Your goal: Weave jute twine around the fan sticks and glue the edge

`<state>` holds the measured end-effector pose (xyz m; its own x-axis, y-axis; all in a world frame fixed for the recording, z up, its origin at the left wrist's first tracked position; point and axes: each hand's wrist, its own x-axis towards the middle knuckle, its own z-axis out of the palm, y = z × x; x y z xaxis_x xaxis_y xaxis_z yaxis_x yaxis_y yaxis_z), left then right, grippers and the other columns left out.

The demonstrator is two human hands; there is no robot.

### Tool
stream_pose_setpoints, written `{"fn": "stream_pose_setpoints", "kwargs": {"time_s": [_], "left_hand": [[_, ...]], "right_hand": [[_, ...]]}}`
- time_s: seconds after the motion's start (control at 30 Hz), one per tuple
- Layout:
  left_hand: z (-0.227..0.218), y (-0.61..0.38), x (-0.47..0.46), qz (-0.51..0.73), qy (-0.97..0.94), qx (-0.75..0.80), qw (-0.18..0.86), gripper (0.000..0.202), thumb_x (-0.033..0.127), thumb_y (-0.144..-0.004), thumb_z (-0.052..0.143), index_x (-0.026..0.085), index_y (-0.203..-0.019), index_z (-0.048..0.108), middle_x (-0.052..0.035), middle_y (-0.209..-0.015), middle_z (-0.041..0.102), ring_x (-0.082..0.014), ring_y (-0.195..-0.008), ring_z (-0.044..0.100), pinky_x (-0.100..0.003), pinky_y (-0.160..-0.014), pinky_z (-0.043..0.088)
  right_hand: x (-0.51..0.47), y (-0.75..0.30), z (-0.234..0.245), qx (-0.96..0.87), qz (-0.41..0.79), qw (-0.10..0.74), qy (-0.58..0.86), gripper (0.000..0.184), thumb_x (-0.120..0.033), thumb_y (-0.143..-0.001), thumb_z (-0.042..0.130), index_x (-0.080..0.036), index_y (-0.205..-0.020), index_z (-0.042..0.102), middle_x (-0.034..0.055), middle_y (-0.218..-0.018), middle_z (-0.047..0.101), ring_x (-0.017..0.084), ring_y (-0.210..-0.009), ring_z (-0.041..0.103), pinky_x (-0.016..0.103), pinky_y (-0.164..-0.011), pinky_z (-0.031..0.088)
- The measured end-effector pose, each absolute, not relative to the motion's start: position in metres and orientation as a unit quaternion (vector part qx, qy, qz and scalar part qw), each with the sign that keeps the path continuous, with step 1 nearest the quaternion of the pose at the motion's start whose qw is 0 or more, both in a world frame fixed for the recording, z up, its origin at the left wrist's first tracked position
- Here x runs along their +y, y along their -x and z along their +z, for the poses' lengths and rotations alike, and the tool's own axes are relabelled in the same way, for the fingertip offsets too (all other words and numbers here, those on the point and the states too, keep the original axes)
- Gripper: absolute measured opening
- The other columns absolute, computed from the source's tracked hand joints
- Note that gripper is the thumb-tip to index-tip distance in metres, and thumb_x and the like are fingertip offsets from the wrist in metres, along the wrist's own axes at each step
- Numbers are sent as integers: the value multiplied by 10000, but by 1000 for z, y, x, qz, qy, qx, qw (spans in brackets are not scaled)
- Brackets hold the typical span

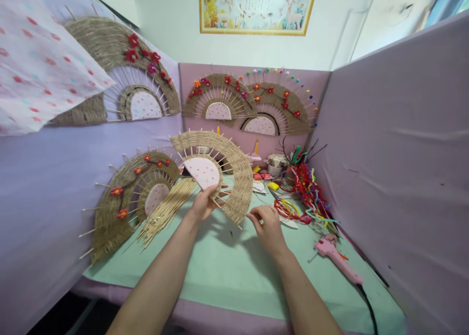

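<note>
A woven twine fan (240,178) on thin sticks, its half-round centre (202,172) covered in white cloth with pink dots, is held up tilted above the table. My left hand (204,204) grips it near the bottom of the centre, with some fingers behind the sticks. At the fan's lower right corner, my right hand (268,227) is closed in a pinch. Its fingertips are beside or touching the woven edge; whatever is between them is too small to make out. The fan carries no flowers, and bare stick ends stick out past its outer edge.
Left of the fan lie a bundle of sticks (168,209) and a finished fan with flowers (126,203). A pink glue gun (339,260), coloured pipe cleaners (306,188) and yellow-handled scissors (289,207) lie right. Decorated fans (286,98) hang on the partitions; dotted cloth (44,66) hangs upper left.
</note>
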<state>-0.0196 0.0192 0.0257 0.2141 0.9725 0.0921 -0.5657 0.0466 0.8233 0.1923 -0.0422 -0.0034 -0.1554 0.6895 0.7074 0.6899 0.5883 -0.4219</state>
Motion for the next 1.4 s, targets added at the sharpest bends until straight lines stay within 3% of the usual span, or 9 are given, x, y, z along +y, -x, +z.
{"fn": "stream_pose_setpoints", "kwargs": {"time_s": [0.43,0.77,0.93,1.1,1.17,1.3,1.4], "left_hand": [[21,22,21,560,-381,242,695,258,241,-847,492,100,-932,690,-155,-1053,680,-228,-872,665,-252,-602,523],[22,22,15,527,-326,234,749,324,257,-881,438,56,-967,677,-148,-920,705,-181,-761,663,-252,-636,512],[22,22,12,484,-319,214,786,383,285,-894,393,34,-975,671,-137,-806,704,-181,-706,655,-273,-661,500],[21,20,10,437,-346,230,798,379,287,-876,417,23,-992,663,-149,-844,705,-216,-765,659,-308,-692,494],[23,19,9,435,-352,242,793,383,287,-877,413,19,-986,664,-156,-857,705,-220,-773,659,-309,-684,491],[25,18,10,446,-349,251,785,371,278,-879,412,29,-966,672,-157,-860,707,-195,-728,655,-287,-665,485],[24,19,11,465,-351,256,771,339,256,-873,431,35,-950,676,-153,-888,708,-182,-721,654,-278,-676,486]], "right_hand": [[-42,-192,-1,-686,138,532,477,228,-362,-849,523,-190,-716,591,29,-715,625,173,-694,549,292,-684,404],[-41,-190,-2,-701,225,508,448,167,-299,-795,543,-177,-736,641,40,-736,660,172,-677,566,278,-650,422],[-35,-196,-5,-667,301,530,429,159,-320,-775,588,-181,-738,654,24,-716,652,167,-673,553,270,-634,418],[-35,-199,-3,-569,457,581,360,184,-360,-739,655,-183,-706,618,8,-674,608,135,-636,535,247,-596,424],[-37,-201,0,-509,547,579,326,184,-349,-726,666,-184,-698,591,-10,-633,576,91,-535,482,204,-500,389],[-40,-207,6,-418,666,545,293,226,-321,-697,680,-184,-638,510,-101,-440,353,18,-364,157,134,-346,130],[-39,-211,8,-396,703,519,282,226,-332,-686,682,-185,-645,514,-123,-400,273,22,-367,97,130,-335,103]]}}
